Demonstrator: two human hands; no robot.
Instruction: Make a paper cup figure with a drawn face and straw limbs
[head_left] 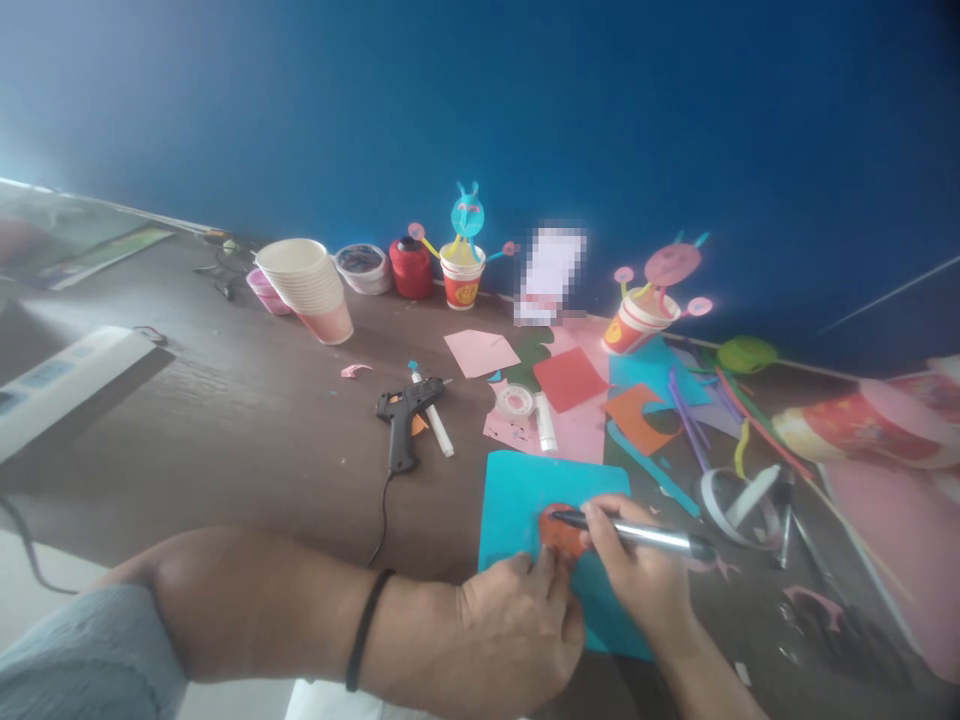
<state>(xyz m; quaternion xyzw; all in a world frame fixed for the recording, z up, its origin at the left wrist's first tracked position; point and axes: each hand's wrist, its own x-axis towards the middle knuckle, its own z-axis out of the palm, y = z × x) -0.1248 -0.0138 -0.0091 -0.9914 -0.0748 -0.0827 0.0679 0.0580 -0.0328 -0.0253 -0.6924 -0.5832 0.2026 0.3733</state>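
My right hand (pixel 646 580) grips a marker pen (pixel 664 538) with a silver barrel and a black end. The pen's dark tip meets a small orange paper circle (pixel 553 528). From the left, my left hand (pixel 517 620) presses its fingertips on the lower edge of this circle, fingers bent and close together. Under both hands lies a sheet of turquoise paper (pixel 517 485). Part of the circle is hidden by my fingers.
A black glue gun (pixel 405 425) lies left of the sheet, its cable trailing forward. Behind stand stacked paper cups (pixel 311 290) and two cup figures, one blue-headed (pixel 463 275), one pink-headed (pixel 641 320). Paper scraps, a glue stick (pixel 545 422) and a tape roll (pixel 739 510) lie around.
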